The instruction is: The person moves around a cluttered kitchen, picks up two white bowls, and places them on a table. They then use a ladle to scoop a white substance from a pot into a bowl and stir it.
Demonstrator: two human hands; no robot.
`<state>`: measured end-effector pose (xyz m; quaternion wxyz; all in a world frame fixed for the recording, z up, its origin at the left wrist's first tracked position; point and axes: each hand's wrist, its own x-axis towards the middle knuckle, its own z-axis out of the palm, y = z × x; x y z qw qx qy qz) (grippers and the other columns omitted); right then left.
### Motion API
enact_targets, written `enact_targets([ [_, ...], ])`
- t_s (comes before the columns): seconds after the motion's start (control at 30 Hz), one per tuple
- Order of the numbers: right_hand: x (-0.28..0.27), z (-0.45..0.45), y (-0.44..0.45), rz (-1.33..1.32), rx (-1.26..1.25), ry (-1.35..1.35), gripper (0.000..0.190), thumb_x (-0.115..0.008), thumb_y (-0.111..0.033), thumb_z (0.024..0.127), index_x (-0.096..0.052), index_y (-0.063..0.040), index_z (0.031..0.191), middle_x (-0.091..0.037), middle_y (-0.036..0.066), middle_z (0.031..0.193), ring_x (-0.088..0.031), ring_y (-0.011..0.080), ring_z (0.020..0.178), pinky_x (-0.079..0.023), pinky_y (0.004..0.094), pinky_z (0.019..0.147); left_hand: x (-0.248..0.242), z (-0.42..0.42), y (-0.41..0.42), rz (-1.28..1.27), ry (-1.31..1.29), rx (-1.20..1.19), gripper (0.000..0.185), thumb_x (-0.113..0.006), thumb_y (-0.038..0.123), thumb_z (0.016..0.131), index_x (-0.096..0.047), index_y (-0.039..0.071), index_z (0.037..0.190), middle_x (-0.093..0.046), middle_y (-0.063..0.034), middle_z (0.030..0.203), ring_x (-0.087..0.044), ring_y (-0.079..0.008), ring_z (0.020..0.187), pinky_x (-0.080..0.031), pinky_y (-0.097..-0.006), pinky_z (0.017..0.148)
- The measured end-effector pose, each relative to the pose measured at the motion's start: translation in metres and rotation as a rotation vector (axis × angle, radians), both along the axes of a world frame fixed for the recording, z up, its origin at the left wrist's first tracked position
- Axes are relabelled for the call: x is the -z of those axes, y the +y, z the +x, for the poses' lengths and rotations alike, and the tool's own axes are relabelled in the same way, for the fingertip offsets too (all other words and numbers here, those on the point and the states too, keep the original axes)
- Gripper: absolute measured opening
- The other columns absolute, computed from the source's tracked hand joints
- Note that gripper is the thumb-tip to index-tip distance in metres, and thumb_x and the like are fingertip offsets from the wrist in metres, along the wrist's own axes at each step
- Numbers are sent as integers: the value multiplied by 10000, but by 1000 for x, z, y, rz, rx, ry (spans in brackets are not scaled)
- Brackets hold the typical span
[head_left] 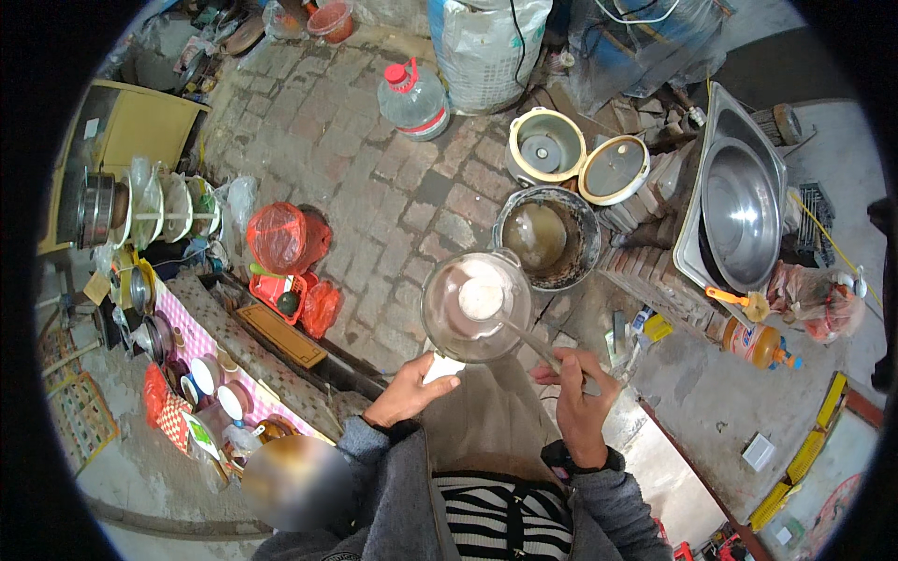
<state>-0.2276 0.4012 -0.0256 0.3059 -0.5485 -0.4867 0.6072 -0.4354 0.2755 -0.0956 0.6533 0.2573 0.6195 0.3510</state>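
Observation:
My left hand (414,389) grips the white handle of a round, shiny pan (438,319), held above the brick floor in front of me. Inside the pan lies a pale, round patch (480,291); whether it is food or glare is unclear. A long metal-handled utensil (526,340), like a ladle or spoon, is in my right hand (582,400), its far end reaching into the pan. Just beyond the pan's right side stands a blackened metal bucket (544,235) with murky liquid inside.
An opened rice cooker (547,144) sits behind the bucket. At right is a metal sink (744,210) on stacked bricks. A big water bottle (414,98) stands ahead. To the left are a red basket (280,294), a dish rack (158,210) and a crowded shelf with checked cloth (210,336).

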Motion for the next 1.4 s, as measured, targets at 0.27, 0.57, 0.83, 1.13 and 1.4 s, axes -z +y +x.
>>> enact_targets([
  [0.27, 8, -2, 5, 85, -39, -24, 313, -466, -190, 969, -594, 95, 983, -619, 166, 899, -669, 229, 694, -565, 321, 624, -11, -2, 6, -18, -14, -27, 282, -655, 176, 869, -540, -16, 1041, -571, -18, 925, -493, -82, 850, -429, -248, 768],
  [0.57, 13, -2, 11, 173, -103, -23, 328, -466, -202, 971, -600, 96, 970, -627, 167, 878, -670, 230, 694, -568, 320, 621, -6, -1, 4, -12, -11, -7, 269, -654, 165, 868, -542, -21, 1026, -576, -16, 921, -492, -82, 858, -427, -246, 769],
  [0.83, 12, 2, 15, 126, -42, 68, 278, -488, -138, 953, -617, 107, 976, -656, 164, 839, -665, 209, 711, -552, 307, 632, -13, -3, 5, -37, 4, 20, 287, -649, 166, 872, -543, -17, 1066, -577, -17, 940, -494, -83, 873, -427, -250, 784],
  [1.13, -6, 21, 14, 168, -69, 65, 317, -487, -189, 960, -617, 101, 954, -649, 179, 854, -672, 246, 723, -559, 334, 611, -14, -2, 3, -49, -3, 15, 327, -637, 197, 883, -531, -15, 1108, -572, -7, 971, -489, -83, 883, -422, -248, 800],
  [1.4, -47, 59, 23, 196, 138, 89, 427, -456, -308, 968, -570, 100, 915, -634, 194, 729, -643, 258, 566, -550, 345, 535, -17, -2, 6, -108, 57, 75, 343, -633, 214, 880, -537, -13, 1120, -590, -16, 981, -500, -87, 892, -429, -248, 800],
])
